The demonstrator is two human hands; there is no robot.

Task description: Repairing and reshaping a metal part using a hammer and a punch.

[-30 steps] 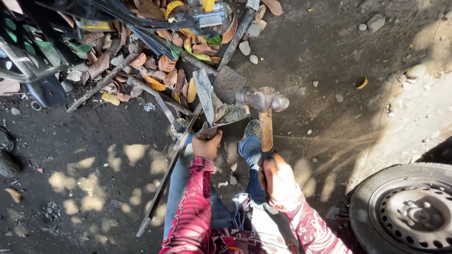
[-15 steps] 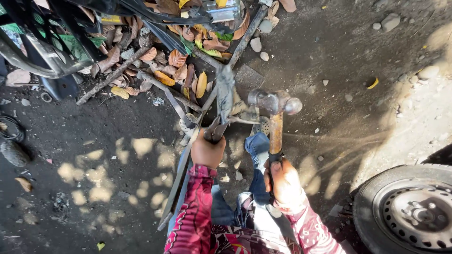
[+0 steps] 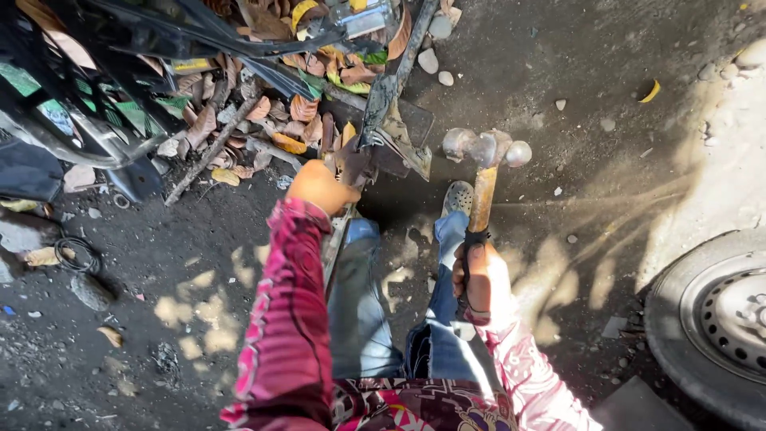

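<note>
1. One ball-peen hammer (image 3: 483, 152) was gripped by its handle in the right hand (image 3: 481, 281), its head raised just right of the metal.
2. One bent metal strip (image 3: 383, 120) was clenched in the left hand (image 3: 319, 185), above the leaf-strewn ground.
3. One wheel (image 3: 714, 319) was seen at lower right.

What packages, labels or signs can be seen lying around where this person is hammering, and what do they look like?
Small flat yellow label or packet: upper left, among dry leaves under the dark metal frame; narrow rectangle, yellow with dark marks.
Green printed sheet or wrapper: far left, behind the frame bars; green with pale patches, too hidden to tell its kind.
No signs or screens are in view.
</note>
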